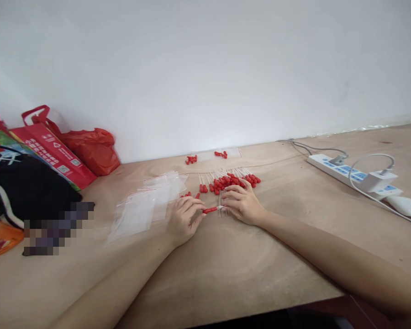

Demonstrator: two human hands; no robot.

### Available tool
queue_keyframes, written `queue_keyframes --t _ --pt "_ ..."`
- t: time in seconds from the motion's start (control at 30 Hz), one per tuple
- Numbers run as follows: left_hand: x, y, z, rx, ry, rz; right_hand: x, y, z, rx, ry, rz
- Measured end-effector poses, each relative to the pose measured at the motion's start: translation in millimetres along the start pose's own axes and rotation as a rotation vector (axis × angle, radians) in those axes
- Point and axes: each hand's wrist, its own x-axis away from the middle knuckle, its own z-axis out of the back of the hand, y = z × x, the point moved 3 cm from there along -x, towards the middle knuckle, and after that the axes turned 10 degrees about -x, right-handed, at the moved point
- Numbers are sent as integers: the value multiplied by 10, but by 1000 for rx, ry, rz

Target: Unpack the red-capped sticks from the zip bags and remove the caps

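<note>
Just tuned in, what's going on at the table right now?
A person holds one dropper between both hands, low over the table: the left hand pinches its red bulb, the right hand its clear tube. Just behind lies a pile of more red-bulbed droppers; clear zip bags lie to the left, a power strip to the right.

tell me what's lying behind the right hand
A pile of red-bulbed droppers lies right behind the right hand. The hand covers the pile's near edge, so that part is hidden.
</note>
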Motion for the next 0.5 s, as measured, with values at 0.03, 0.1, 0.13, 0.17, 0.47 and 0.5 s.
queue_keyframes --t 0.03,0.1,0.13,0.17,0.47,0.5 --pt "-11 12 -12 13 -4 1 -6 -15 5 -7 1 9" --pt "-27 35 -53 39 -14 -11 -18 -58 18 -8 3 28" --pt "-33 46 -77 50 -17 -26 -23 -82 26 -3 3 38" --pt "-35 54 -102 57 -16 -44 -27 -105 32 5 4 48" --pt "23 61 -115 33 61 -106 3 -166 46 60 -9 106" --pt "24 65 -102 35 62 -111 4 -166 49 61 -11 107"
